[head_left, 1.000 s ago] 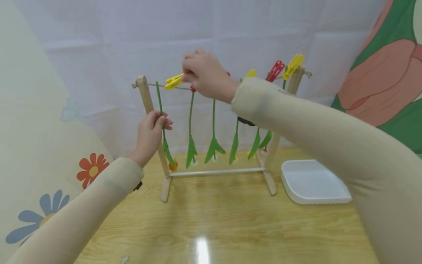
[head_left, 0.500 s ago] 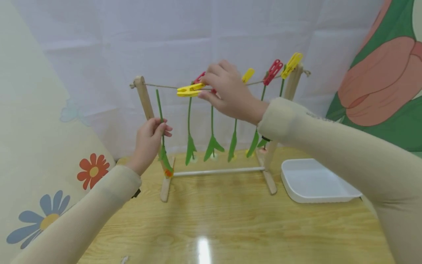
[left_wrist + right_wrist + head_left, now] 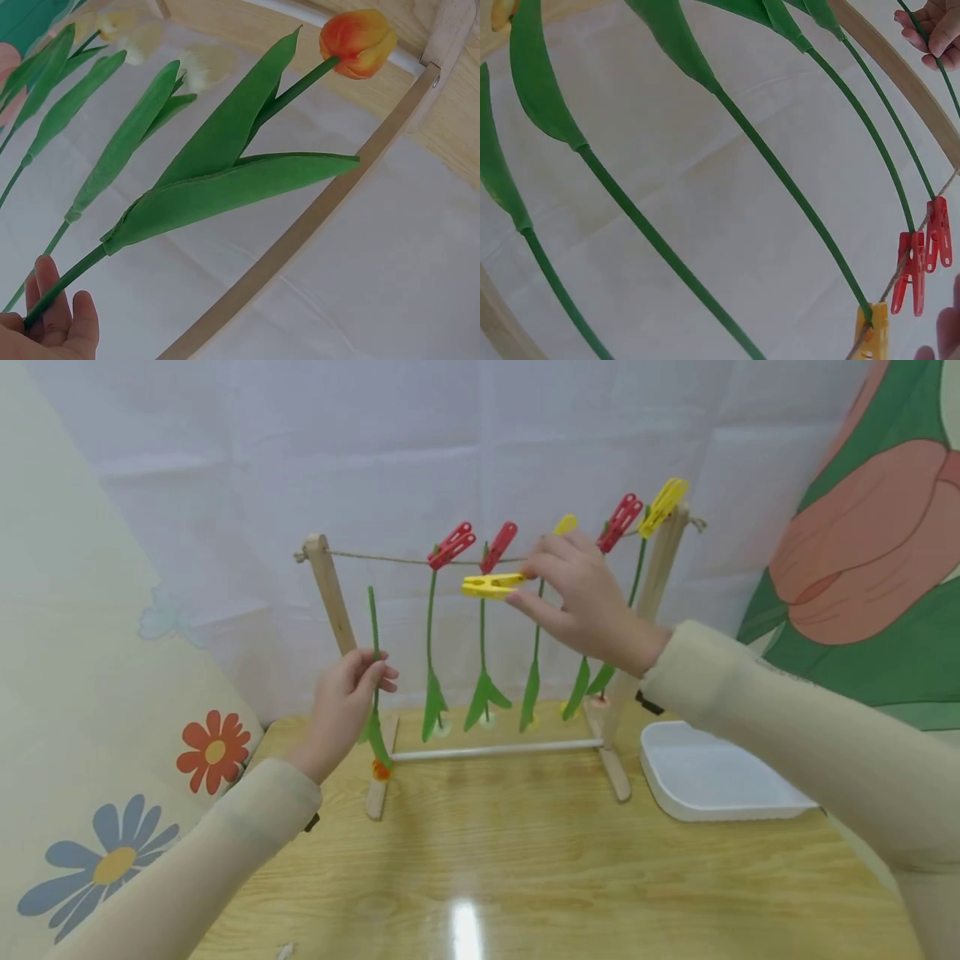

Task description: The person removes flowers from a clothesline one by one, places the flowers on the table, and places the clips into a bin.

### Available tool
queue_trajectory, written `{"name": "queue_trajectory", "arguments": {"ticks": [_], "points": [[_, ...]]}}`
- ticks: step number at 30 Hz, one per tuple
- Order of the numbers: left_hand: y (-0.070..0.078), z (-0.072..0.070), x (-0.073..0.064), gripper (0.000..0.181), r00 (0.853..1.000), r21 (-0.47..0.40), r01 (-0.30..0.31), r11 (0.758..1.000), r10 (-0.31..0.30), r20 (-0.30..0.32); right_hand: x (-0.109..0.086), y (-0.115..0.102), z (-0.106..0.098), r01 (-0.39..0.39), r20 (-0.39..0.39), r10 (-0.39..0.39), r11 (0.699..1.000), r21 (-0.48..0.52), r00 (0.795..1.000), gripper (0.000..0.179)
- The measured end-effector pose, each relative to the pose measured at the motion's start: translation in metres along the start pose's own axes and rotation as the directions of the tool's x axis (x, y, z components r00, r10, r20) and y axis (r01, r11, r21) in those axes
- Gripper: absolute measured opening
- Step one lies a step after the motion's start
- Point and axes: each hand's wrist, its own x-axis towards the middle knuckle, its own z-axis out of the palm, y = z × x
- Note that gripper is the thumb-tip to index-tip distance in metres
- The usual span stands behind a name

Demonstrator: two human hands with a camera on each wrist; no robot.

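Observation:
My left hand (image 3: 348, 693) pinches the green stem of an artificial tulip (image 3: 225, 169), which hangs flower-down beside the rack's left post. Its bloom (image 3: 358, 43) is orange and yellow, and the stem's top end stands free below the rope. With thumb and fingers my right hand (image 3: 588, 597) pinches a yellow clothespin (image 3: 489, 586) by one end, in front of the rope. Several other tulips hang upside down from the rope (image 3: 382, 557), held by red clothespins (image 3: 452, 545) and yellow clothespins (image 3: 664, 508). In the right wrist view only some fingertips of the right hand show at the edge.
A wooden rack with a left post (image 3: 330, 593) and a white lower bar (image 3: 495, 750) stands on the wood-grain table (image 3: 525, 868). A white tray (image 3: 720, 777) sits to its right. White cloth (image 3: 300, 468) hangs behind.
My right hand has moved right and down, away from the rope's left part, with the yellow clothespin still pinched. My left hand has lowered the tulip, whose stem top now sits farther below the rope.

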Motion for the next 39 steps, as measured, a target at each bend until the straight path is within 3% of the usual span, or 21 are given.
{"name": "queue_trajectory", "arguments": {"ticks": [11,17,24,32,39], "points": [[-0.002,0.016,-0.01,0.017,0.998,-0.025,-0.051,0.998,0.052,0.023,-0.033,0.006,-0.01,-0.066,0.009,0.066,0.998,0.011,0.998,0.022],[0.0,0.022,-0.012,0.017,0.998,-0.036,-0.04,0.999,0.042,0.049,-0.042,0.007,-0.013,-0.053,-0.01,0.053,0.998,0.016,0.999,0.035],[-0.002,0.029,-0.015,0.017,0.998,-0.066,-0.023,0.998,0.028,0.062,-0.051,0.007,-0.015,-0.089,0.02,0.089,0.996,0.0,0.996,0.031],[-0.009,0.04,-0.017,0.016,0.996,-0.074,-0.066,0.995,0.071,0.059,-0.065,0.01,-0.017,-0.098,-0.001,0.098,0.995,-0.015,0.995,0.066],[-0.01,0.049,-0.02,0.017,0.995,-0.141,-0.028,0.99,0.041,0.095,-0.076,0.01,-0.02,-0.114,-0.008,0.114,0.993,-0.006,0.993,0.067]]}}
